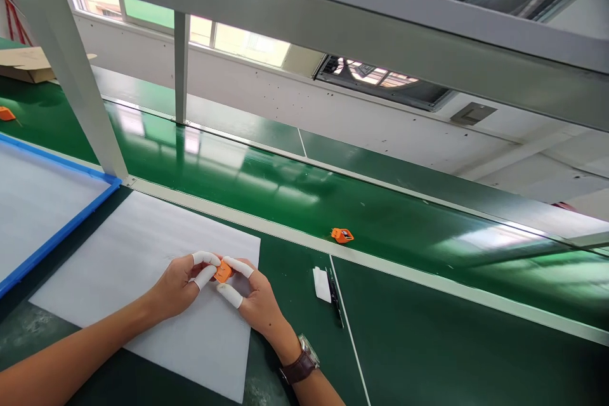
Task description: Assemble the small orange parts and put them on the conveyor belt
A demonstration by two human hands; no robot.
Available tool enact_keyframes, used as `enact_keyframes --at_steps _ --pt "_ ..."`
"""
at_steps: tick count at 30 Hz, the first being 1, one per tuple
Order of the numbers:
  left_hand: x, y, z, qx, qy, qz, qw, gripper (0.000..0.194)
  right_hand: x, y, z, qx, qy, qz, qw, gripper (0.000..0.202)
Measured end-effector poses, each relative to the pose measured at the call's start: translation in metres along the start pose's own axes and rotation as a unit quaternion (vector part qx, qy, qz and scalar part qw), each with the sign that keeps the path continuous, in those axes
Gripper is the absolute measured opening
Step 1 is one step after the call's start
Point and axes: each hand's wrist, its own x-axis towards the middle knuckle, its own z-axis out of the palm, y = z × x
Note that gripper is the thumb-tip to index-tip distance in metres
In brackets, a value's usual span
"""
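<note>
Over the white sheet, close to its right edge and below its far right corner, the left hand pinches a small orange piece between thumb and forefinger; the right hand sets its forefinger against the top of the piece, its thumb standing apart from that finger, just below the piece; whether this thumb touches, I cannot tell; white covers sheathe the thumb and forefinger of both hands; a watch with a dark strap circles the right wrist.

The sheet lies flat on the dark green desk, its far left corner near the pale rail along the desk's far edge; right of the sheet lie a white slip and a slim black tool, side by side; just past the rail, another orange piece rests on a glossy green surface; a blue-bordered white panel lies at the left.
</note>
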Motion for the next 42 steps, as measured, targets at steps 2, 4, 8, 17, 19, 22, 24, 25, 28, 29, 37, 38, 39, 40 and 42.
enact_keyframes --at_steps 2,4,8,17,19,22,24,25,28,29,37,38,39,40,42 --pt "-0.001 0.001 0.000 0.004 -0.017 0.025 1.000 0.027 0.000 0.001 0.001 -0.007 0.021 0.007 1.000 0.040" --pt "-0.003 0.001 0.001 0.028 -0.025 0.045 0.998 0.032 -0.001 0.003 0.002 -0.010 0.034 0.008 0.999 0.038" --pt "-0.005 -0.001 0.006 0.137 0.018 0.044 0.990 0.028 -0.002 0.002 0.002 -0.025 0.014 -0.025 0.999 0.041" --pt "-0.002 0.005 0.001 0.186 0.106 0.040 0.976 0.021 -0.004 -0.002 0.002 -0.227 0.034 -0.136 0.964 0.044" --pt "0.000 0.006 -0.002 0.204 0.140 0.033 0.968 0.022 -0.004 0.001 0.002 -0.287 0.045 -0.165 0.943 0.045" --pt "0.001 0.004 -0.006 0.234 0.168 0.021 0.957 0.024 -0.002 0.005 0.001 -0.315 0.034 -0.172 0.933 0.040" --pt "0.001 0.002 -0.009 0.244 0.175 0.014 0.954 0.025 0.000 0.007 0.001 -0.315 0.034 -0.162 0.935 0.035" --pt "0.001 0.002 -0.010 0.244 0.178 0.009 0.953 0.026 0.000 0.008 0.001 -0.314 0.034 -0.159 0.936 0.033" --pt "0.005 0.001 -0.013 0.239 0.181 -0.002 0.954 0.027 0.001 0.009 0.002 -0.316 0.034 -0.156 0.935 0.029" --pt "0.008 0.001 -0.014 0.239 0.177 -0.001 0.955 0.028 0.001 0.009 0.002 -0.319 0.035 -0.157 0.934 0.028" --pt "0.099 0.001 -0.025 0.291 0.159 0.024 0.943 0.025 0.001 0.010 0.004 -0.336 0.043 -0.167 0.926 0.024" --pt "0.115 -0.003 -0.028 0.294 0.166 0.022 0.941 0.024 0.001 0.010 0.004 -0.338 0.045 -0.169 0.925 0.024" --pt "0.131 -0.008 -0.031 0.299 0.178 0.017 0.937 0.024 0.001 0.010 0.005 -0.341 0.046 -0.171 0.923 0.024" --pt "0.147 -0.013 -0.034 0.305 0.187 0.013 0.934 0.025 0.001 0.011 0.005 -0.344 0.048 -0.173 0.922 0.024" --pt "0.173 -0.022 -0.039 0.318 0.207 0.009 0.925 0.025 0.001 0.013 0.006 -0.351 0.055 -0.176 0.918 0.024"
